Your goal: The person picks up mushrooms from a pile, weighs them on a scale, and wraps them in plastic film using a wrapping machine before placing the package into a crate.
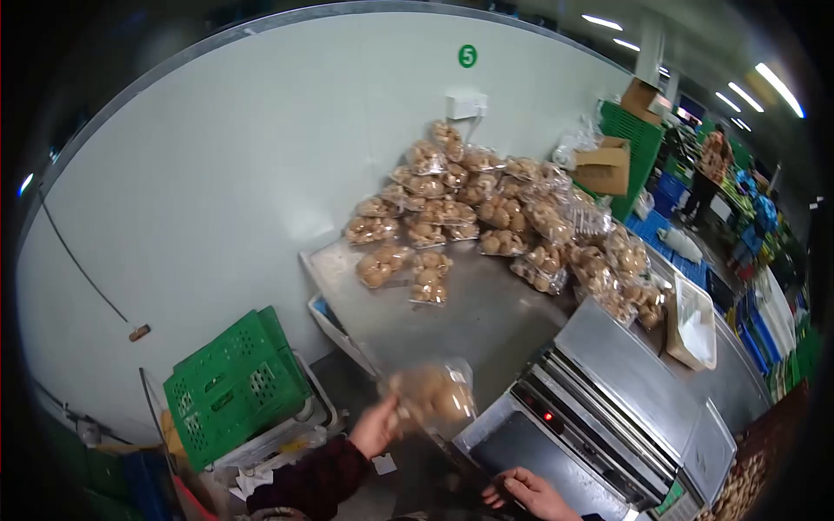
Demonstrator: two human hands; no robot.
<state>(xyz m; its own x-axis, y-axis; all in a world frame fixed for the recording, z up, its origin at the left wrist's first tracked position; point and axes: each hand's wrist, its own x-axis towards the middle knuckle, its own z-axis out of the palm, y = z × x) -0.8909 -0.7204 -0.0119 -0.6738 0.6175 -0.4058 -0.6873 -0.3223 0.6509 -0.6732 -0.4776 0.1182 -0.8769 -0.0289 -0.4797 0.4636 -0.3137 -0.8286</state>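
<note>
My left hand (375, 429) grips the near left end of a clear plastic pack of brown mushrooms (443, 395), held above the near edge of the steel table (373, 304). The pack is slightly blurred. At the lower middle, my right hand (532, 493) is beside the front edge of a metal wrapping machine (565, 434) with a red light; its fingers are curled, and anything in them is too small to make out. Many wrapped mushroom packs (478, 208) are piled at the back of the table against the white wall.
Green crates (230, 386) stand at the lower left. A white basket (692, 323) sits right of the machine. Loose mushrooms (743, 478) lie at the lower right. Behind are a cardboard box (602, 169), a green crate stack (632, 143) and people (714, 161) at a distance.
</note>
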